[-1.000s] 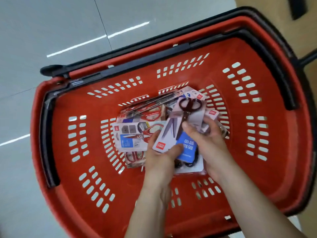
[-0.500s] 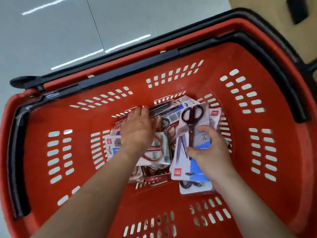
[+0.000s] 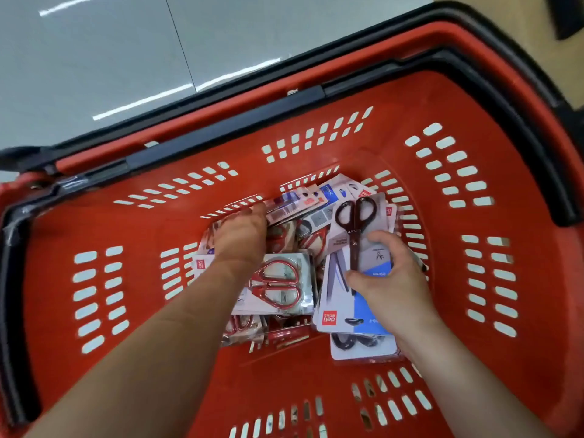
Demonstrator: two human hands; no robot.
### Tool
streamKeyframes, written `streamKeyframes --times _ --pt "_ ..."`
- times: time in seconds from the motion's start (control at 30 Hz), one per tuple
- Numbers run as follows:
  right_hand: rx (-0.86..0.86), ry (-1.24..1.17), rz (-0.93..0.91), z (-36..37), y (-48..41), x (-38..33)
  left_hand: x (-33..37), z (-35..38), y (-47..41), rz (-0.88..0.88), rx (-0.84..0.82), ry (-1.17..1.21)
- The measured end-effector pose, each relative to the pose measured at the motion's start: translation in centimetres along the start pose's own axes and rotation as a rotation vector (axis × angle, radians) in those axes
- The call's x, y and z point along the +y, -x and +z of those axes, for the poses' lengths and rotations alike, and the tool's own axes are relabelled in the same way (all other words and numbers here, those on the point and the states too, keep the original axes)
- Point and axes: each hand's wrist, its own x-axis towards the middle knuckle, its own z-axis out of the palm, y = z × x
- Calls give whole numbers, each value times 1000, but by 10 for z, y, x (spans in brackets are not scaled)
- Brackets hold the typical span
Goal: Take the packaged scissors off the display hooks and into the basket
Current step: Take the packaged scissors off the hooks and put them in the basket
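Changes recorded against the two earlier pictures:

- Left hand (image 3: 241,230): one second before, it met the right hand at the centre of the frame on the dark-handled scissors pack (image 3: 358,248). It then let go and crossed to the left part of the pile; by now its fingertips had pushed further up the frame, under the packs at the basket's (image 3: 316,90) far wall.
- Red-handled scissors pack (image 3: 278,284): half covered by the left hand half a second before, it now lay fully exposed below the wrist.
- Right hand (image 3: 390,286): it went from a lifted two-handed hold to pressing the dark-handled pack flat onto the pile (thumb on the card).
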Motion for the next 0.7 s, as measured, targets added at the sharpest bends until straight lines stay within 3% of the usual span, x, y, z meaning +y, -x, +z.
streamKeyframes --times 0.1,0.23,0.4,0.47,0.57,0.7 --pt "9 -12 -47 0 6 1 -5 -25 15 36 90 -10" --pt "-47 -113 -58 3 29 1 8 -49 81 166 309 282" --pt "-8 -276 -121 -3 68 -20 37 -55 172 257 -33 769" --pt "-36 -347 -134 -13 88 -28 36 -57 186 208 -20 985" --pt "-35 -375 -169 -29 122 -45 34 -79 206 113 10 1114" --pt "-48 -317 -234 -53 165 -70 38 -133 245 2 -173 1368"
